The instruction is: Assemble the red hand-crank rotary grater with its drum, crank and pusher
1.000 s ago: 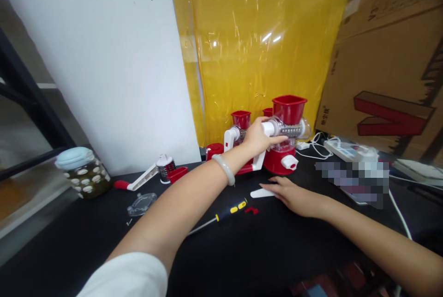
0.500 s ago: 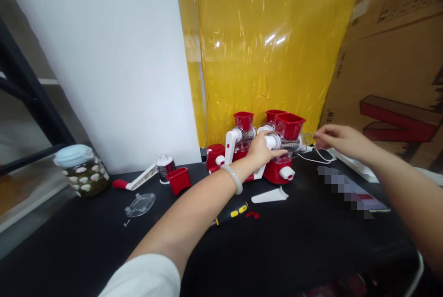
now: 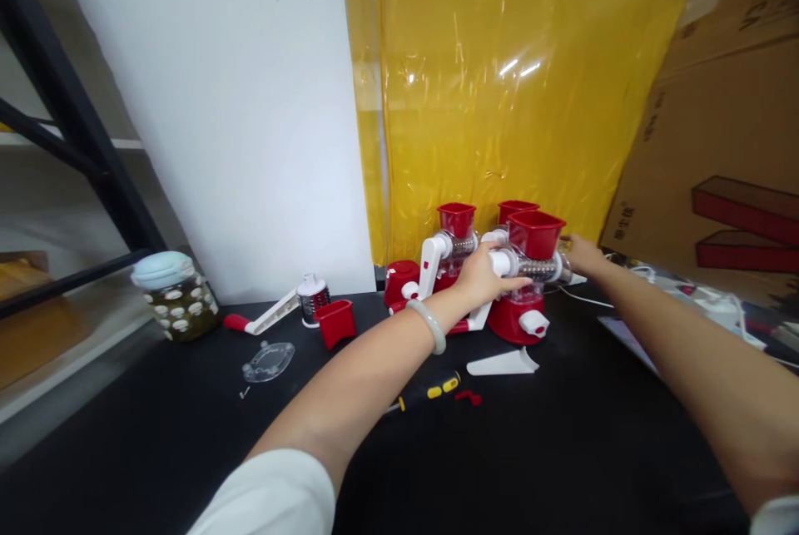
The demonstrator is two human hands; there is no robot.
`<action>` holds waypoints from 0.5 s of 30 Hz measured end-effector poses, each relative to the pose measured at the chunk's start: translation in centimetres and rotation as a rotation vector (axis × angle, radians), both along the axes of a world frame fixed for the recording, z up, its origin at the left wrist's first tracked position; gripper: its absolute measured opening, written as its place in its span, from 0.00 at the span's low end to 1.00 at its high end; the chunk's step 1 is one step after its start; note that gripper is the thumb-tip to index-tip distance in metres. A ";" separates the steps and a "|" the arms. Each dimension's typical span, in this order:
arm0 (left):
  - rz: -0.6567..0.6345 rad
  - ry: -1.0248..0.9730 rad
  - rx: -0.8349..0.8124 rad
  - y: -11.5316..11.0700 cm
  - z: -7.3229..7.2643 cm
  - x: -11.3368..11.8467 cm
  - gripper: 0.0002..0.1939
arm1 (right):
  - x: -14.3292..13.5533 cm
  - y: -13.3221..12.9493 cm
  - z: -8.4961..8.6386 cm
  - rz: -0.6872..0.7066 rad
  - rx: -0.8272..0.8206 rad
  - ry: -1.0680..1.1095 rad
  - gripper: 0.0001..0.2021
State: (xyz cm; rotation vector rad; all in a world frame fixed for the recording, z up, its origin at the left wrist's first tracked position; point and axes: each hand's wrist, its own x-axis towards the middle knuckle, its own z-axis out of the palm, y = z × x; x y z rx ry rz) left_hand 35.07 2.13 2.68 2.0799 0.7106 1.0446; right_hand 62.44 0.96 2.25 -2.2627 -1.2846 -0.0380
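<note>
My left hand (image 3: 483, 275) grips the crank-side hub of a rotary grater (image 3: 535, 270), with its thumb stretched along the clear housing. The grater stands upright, with a red hopper, a metal drum and a red base. My right hand (image 3: 585, 255) is at the drum's outlet end on the right; its fingers are mostly hidden there, so their grip is unclear. Two more rotary graters stand close by: one to the left (image 3: 458, 220), the other behind (image 3: 518, 206). In front lie a white tapered plastic piece (image 3: 503, 363), a screwdriver (image 3: 430, 390) and a small red part (image 3: 469, 397).
Leftward on the black table (image 3: 537, 468) are a red hopper (image 3: 337, 324), a grater drum (image 3: 313, 300), a crank handle (image 3: 268, 317), a clear plastic part (image 3: 268, 361) and a lidded jar (image 3: 176, 298). Cables (image 3: 717, 306) lie at right, before a cardboard box (image 3: 717, 127).
My right hand has moved left and in to the grater's outlet end. My left hand stays on the grater. The view has turned slightly, shifting most things rightward.
</note>
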 end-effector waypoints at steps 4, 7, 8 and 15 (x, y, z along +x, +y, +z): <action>-0.024 0.042 0.059 0.2 0.2 0.2 0.47 | 0.4 -0.4 -0.3 -0.007 0.024 -0.008 0.22; -0.038 0.070 0.091 0.2 0.2 0.4 0.47 | 0.6 -0.9 -0.2 -0.005 0.046 -0.009 0.34; -0.041 0.073 0.096 0.1 0.2 0.4 0.47 | 0.7 -1.1 -0.2 -0.010 0.054 -0.009 0.38; -0.054 0.029 0.169 0.1 -0.3 0.2 0.49 | 2.0 -2.5 1.3 -0.089 0.194 -0.075 0.41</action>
